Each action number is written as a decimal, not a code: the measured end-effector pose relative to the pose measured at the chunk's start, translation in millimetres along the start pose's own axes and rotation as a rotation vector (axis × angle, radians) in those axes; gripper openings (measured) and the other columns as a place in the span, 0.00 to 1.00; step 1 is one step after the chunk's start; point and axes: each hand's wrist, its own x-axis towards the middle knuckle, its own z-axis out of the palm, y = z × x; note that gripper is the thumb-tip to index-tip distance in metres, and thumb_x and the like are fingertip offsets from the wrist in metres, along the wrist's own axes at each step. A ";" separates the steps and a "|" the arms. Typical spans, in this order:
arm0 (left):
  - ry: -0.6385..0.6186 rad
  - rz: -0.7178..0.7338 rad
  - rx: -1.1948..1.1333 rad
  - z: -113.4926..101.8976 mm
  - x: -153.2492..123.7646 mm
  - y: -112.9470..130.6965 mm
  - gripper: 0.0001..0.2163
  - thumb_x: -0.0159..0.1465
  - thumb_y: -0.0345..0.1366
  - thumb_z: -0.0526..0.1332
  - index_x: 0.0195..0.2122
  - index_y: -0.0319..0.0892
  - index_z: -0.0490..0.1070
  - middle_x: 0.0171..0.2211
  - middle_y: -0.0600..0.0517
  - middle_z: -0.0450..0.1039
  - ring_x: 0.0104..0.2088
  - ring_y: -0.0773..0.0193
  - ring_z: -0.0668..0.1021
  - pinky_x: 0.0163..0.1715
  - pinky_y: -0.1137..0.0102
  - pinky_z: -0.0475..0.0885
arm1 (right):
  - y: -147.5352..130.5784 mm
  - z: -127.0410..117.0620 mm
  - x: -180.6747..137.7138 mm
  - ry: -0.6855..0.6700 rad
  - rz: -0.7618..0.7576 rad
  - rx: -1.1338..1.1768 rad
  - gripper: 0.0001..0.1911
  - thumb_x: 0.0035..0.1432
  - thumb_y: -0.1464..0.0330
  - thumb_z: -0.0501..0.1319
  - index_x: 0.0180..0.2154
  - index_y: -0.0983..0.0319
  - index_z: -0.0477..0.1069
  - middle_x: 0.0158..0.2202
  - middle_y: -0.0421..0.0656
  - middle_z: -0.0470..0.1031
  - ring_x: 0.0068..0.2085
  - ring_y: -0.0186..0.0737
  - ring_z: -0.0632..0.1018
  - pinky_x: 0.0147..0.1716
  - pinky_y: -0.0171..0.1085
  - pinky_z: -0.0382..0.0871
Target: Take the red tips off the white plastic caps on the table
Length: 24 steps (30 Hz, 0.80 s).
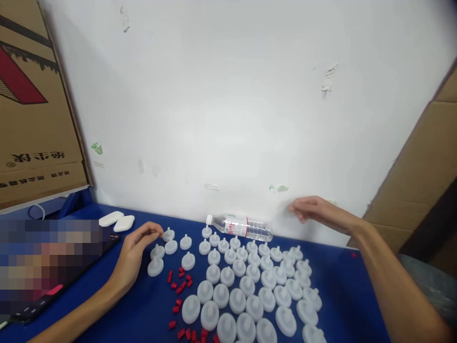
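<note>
The left hand (137,255) is curling its fingers inward, with thumb and forefinger tips meeting in a pinch. The pinch is touching a white cap (168,234) at the hand's 2 o'clock. Whether the fingertips are grasping that cap or only resting against its edge, I cannot tell. The cap is sitting upright on the blue table (342,281), stub pointing up, at the far-left corner of the spread.

The right hand (314,209) is hanging released above the table close to the wall (228,95), fingers stretching flat toward 9 o'clock and grasping nothing. At its 9 o'clock, near but apart from the fingertips, a clear water bottle (243,227) is lying on its side along the foot of the wall, its white-lidded end pointing to 9 o'clock.

Between the two hands the other white caps (246,286) are standing in slanting rows, most of them just beside one another. The rows are running from the bottle down toward 6 o'clock and passing out of view at the near edge. Small red pieces (180,282) are lying scattered at the left hand's 4 o'clock, beside the left end of the rows.

At the left hand's 11 o'clock two white oval pads (117,220) are lying side by side. A dark strip (43,301) is lying slantwise at its 8 o'clock. A cardboard box (32,119) is standing at the far left, at 10 o'clock, and a second cardboard box (421,171) is leaning at the right, at 3 o'clock.
</note>
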 end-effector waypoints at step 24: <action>0.077 -0.284 -0.304 -13.3 15.8 -16.5 0.09 0.75 0.41 0.67 0.43 0.39 0.76 0.42 0.51 0.79 0.40 0.62 0.81 0.37 0.67 0.79 | 149.5 -68.3 -90.0 0.541 -0.383 1.152 0.11 0.76 0.61 0.64 0.42 0.61 0.75 0.32 0.35 0.75 0.24 0.27 0.70 0.22 0.29 0.69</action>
